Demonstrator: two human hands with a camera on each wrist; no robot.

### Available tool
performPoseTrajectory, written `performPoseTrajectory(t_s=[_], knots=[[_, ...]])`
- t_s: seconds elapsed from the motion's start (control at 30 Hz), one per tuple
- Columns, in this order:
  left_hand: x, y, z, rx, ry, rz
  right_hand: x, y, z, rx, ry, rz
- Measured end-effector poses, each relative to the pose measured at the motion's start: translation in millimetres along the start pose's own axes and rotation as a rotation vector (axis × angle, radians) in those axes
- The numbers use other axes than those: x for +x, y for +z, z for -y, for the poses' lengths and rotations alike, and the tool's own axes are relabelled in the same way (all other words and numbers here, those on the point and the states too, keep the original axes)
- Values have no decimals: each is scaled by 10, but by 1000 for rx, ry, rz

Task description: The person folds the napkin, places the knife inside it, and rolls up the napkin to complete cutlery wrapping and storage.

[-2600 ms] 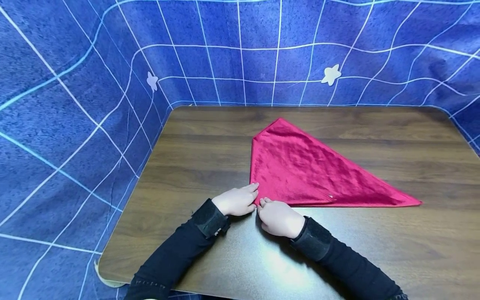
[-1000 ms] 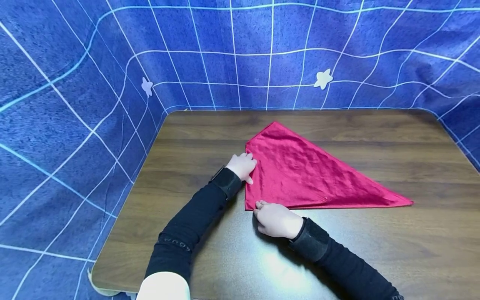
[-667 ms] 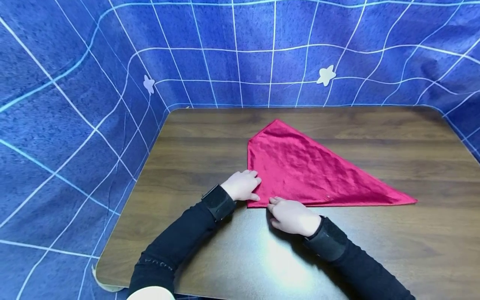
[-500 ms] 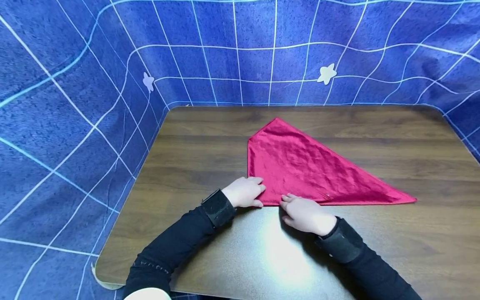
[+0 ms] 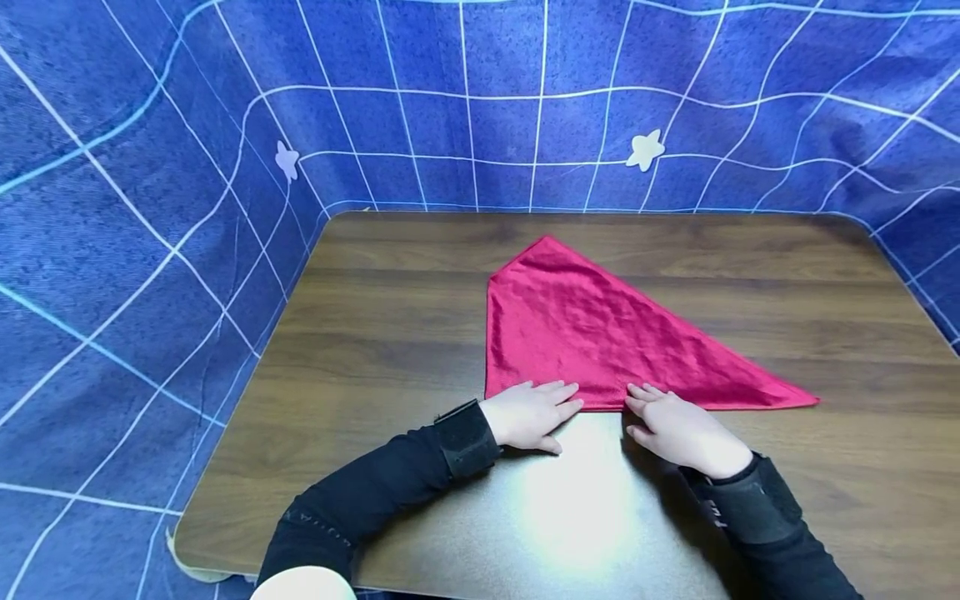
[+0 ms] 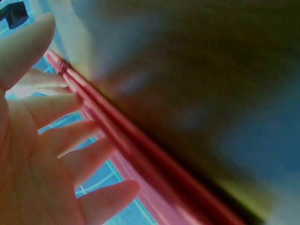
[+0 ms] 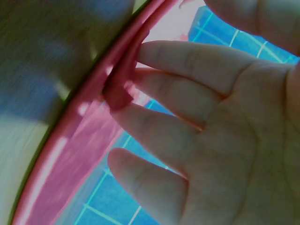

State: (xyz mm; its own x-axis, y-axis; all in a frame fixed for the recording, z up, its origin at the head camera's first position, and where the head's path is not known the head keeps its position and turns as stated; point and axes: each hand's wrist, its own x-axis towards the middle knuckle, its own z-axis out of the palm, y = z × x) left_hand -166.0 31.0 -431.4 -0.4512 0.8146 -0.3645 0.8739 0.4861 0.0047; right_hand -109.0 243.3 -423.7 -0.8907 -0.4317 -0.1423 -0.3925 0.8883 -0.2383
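A shiny red cloth (image 5: pixel 585 317) lies folded flat on the brown wooden table (image 5: pixel 405 325), with a long point to the right and a blunt left side. My left hand (image 5: pixel 531 415) rests its straight, spread fingers on the cloth's near edge, left of its middle. Farther right along that edge, the fingers of my right hand (image 5: pixel 686 429) lie extended on the cloth. In the left wrist view the cloth's folded layers (image 6: pixel 136 140) run past the fingertips. A small folded corner of the cloth (image 7: pixel 119 91) shows at the fingertips in the right wrist view.
A blue curtain (image 5: pixel 420 108) with white grid lines and pale star shapes (image 5: pixel 646 151) hangs behind the table and along its left side. Black bands and dark sleeves (image 5: pixel 390 475) cover both wrists and forearms. Bright glare lies on the table's near part.
Both hands have slid right along the cloth's near edge, the left from the near left corner. Earlier the left hand went up the left side and came back. The cloth keeps its shape.
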Motion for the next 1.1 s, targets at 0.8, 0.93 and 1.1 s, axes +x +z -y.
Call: performPoseTrajectory(t_s=[0.8, 0.93, 1.1], knots=[[468, -124, -359, 106, 23, 14, -230, -122, -623, 155, 59, -281], [462, -131, -352, 106, 18, 19, -453, -196, -982, 137, 196, -325], [452, -134, -349, 128, 42, -7, -752, -207, -1394, 128, 355, -281]])
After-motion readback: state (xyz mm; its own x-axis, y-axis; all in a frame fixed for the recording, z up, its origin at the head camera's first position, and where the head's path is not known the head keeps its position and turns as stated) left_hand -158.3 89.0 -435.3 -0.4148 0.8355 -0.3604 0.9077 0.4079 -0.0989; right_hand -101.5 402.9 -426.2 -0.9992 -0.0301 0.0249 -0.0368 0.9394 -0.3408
